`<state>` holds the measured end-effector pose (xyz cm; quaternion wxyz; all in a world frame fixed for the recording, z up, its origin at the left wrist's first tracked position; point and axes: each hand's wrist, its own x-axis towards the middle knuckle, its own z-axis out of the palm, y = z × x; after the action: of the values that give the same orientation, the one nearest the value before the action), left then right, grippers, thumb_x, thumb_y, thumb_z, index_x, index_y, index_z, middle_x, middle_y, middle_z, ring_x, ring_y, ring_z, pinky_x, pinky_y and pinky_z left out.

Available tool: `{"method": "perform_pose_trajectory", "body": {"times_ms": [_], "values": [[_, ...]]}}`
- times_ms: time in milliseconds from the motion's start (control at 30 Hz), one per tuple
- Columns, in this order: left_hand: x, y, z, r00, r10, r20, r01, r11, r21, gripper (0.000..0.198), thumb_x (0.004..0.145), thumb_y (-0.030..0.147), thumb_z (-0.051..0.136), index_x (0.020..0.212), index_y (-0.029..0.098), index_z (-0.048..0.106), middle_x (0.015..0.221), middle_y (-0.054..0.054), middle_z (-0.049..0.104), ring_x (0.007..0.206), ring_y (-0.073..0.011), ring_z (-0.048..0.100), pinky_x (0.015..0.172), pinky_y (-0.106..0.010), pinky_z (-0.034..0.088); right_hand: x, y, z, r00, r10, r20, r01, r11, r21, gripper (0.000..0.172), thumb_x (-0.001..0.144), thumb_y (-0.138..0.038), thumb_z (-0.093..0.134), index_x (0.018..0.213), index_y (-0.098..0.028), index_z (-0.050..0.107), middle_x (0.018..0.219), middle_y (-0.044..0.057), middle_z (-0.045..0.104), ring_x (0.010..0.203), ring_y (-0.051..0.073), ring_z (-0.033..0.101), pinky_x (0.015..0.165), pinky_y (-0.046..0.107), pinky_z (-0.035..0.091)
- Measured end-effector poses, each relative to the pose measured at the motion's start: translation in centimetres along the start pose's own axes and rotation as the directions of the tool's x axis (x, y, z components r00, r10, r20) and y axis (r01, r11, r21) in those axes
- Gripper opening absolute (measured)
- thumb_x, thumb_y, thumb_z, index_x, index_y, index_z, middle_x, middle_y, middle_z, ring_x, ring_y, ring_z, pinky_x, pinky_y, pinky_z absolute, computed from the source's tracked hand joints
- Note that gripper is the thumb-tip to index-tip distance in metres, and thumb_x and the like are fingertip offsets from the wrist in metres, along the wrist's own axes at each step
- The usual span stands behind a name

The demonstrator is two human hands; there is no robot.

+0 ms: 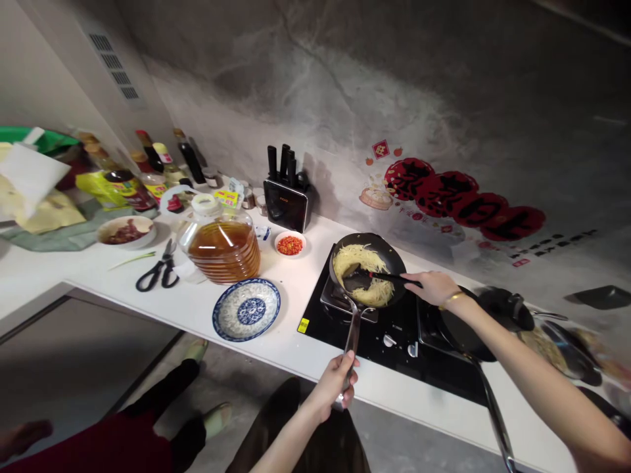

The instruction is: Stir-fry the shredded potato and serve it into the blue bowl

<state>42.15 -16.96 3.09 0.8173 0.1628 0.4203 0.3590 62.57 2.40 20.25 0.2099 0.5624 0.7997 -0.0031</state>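
My left hand [337, 384] is wrapped round the metal handle of a dark frying pan [397, 257], which sits over the left burner. Pale yellow shreds [362, 257], perhaps potato, lie in a ring inside the pan, with its dark bottom showing in the middle. In my right hand [432, 288] is a black-handled spatula [394, 278]; its head reaches into the pan among the shreds. A gold bracelet circles my right wrist. Left of the stove, a blue-and-white plate [221, 322] lies bare on the counter [296, 341].
Beside the plate stand a large oil jug [224, 246], a bowl of chopped red chili [290, 245] and a knife block [286, 205]. Scissors [158, 270], a bowl of meat [125, 233] and sauce bottles are farther left. Another pan [463, 325] covers the right burner. A person's legs [167, 401] show at lower left.
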Motion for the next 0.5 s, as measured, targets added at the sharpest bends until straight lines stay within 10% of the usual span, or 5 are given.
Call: {"method": "perform_pose_trajectory", "body": {"times_ms": [167,500], "values": [[0.1,0.0,0.0,1.0,-0.004,-0.002,0.004,1.0,0.005,0.055,0.07,0.071,0.053,0.085,0.018,0.049,0.056,0.008,0.045,0.029,-0.0036,0.035,0.029,-0.018,0.023,3.3,-1.5,1.8,0.985,0.17,-0.002,-0.169,0.983,0.071,0.048,0.091,-0.041,0.034,0.132,-0.025,0.052,0.118,0.009,0.066,0.106,0.024,0.061,0.087,0.035,0.046],[0.4,-0.4,-0.1,1.0,0.004,0.027,-0.003,0.999,-0.041,0.053,0.071,0.07,0.053,0.084,0.019,0.049,0.054,0.009,0.045,0.029,-0.0037,0.034,0.029,-0.018,0.023,-5.2,5.2,1.1,0.997,0.032,0.066,-0.044,0.98,0.196,0.048,0.091,-0.044,0.035,0.123,-0.02,0.061,0.124,0.006,0.063,0.113,0.023,0.058,0.097,0.032,0.042]]}}
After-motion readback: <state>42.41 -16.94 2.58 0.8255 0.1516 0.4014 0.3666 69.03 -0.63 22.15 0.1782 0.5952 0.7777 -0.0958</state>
